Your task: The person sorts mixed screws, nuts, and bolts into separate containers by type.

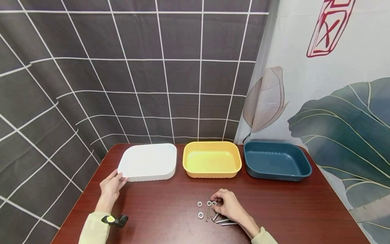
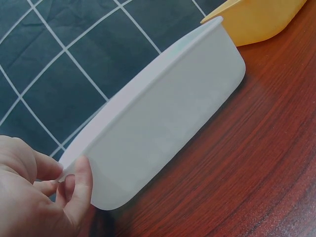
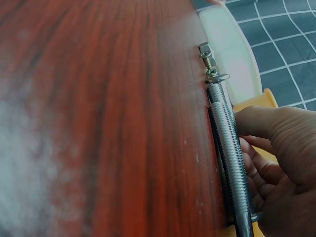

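At the front left corner of a white plastic bin [image 1: 149, 162], my left hand [image 1: 110, 186] pinches the rim between thumb and fingers. The left wrist view shows the thumb over the edge of the bin and fingers [image 2: 84, 180] against its outer wall. My right hand [image 1: 228, 204] is low over the tabletop, its thumb and index finger around a hex nut [image 1: 214, 203]. A second nut [image 1: 209, 203] lies right beside that one. Thin screws [image 1: 208, 214] and thick bolts [image 1: 221, 221] lie under and beside the right hand. Threaded bolt shafts [image 3: 224, 128] partly cover its fingers in the right wrist view.
Two more nuts, one nut [image 1: 199, 204] and another nut [image 1: 200, 215], lie left of the screws. A yellow bin [image 1: 212, 175] and a dark blue bin [image 1: 275, 175] stand right of the white one along the back of the brown table [image 1: 164, 210]. Behind hangs a grid-patterned curtain [image 1: 182, 78].
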Demonstrator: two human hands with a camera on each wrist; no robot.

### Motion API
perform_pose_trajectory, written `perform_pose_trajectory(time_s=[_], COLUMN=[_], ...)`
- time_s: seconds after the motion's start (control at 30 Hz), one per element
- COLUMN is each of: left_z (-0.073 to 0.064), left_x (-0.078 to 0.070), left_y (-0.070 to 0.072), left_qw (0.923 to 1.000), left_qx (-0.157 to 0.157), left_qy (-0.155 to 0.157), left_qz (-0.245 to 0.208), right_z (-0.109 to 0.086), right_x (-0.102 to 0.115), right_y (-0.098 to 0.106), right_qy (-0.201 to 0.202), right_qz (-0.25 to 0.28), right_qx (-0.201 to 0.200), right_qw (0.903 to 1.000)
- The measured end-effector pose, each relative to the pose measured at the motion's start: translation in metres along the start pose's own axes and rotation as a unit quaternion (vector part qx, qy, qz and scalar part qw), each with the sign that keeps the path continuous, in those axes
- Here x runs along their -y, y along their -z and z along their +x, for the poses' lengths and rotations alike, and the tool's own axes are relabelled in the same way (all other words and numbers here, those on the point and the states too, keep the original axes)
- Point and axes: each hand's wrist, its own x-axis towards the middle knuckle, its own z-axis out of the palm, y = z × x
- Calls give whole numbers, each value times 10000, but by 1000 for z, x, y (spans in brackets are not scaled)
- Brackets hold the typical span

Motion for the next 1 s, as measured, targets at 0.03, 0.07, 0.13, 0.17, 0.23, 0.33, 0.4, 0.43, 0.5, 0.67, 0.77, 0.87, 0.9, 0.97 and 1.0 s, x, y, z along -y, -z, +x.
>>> perform_pose_trajectory(time_s=[0.03,0.07,0.13,0.17,0.23,0.33,0.4,0.43,0.5,0.67,0.77,0.87,0.9,0.97,1.0], left_z=[0,0,0,0,0,0,0,0,1,1,0,1,1,0,0], left_x=[0,0,0,1,1,1,2,2,2,2,1,1,1,1,1], left_y=[0,0,0,0,0,0,0,0,0,1,1,1,1,1,1], left_qw=[10000,10000,10000,10000,10000,9998,9998,9998,9999,10000,10000,9999,9999,9999,9998], left_qx=[-11,-25,-20,-35,-60,-107,-102,-98,-74,-31,11,35,45,47,46], left_qy=[2,11,-11,-31,-59,-102,-115,-100,-65,26,25,30,25,32,41], left_qz=[-2,-4,4,-4,-19,-132,-148,-157,-70,-73,-88,-136,-149,-163,-164], right_z=[0,0,1,1,1,2,3,3,2,2,4,6,7,9,10], right_x=[0,0,1,1,1,1,1,1,1,4,6,10,11,13,14], right_y=[0,0,1,1,2,3,4,4,4,6,8,10,10,11,12], right_qy=[-1,-5,10,17,48,50,44,10,-53,-263,-340,-417,-443,-491,-517], right_qz=[-10,-10,-37,-61,-131,-214,-249,-234,-180,49,229,428,467,540,581], right_qx=[7,12,15,12,5,20,31,39,34,13,-20,-64,-81,-117,-133], right_qw=[10000,10000,10000,10000,9999,9998,9997,9997,9998,9996,9992,9982,9979,9973,9969])
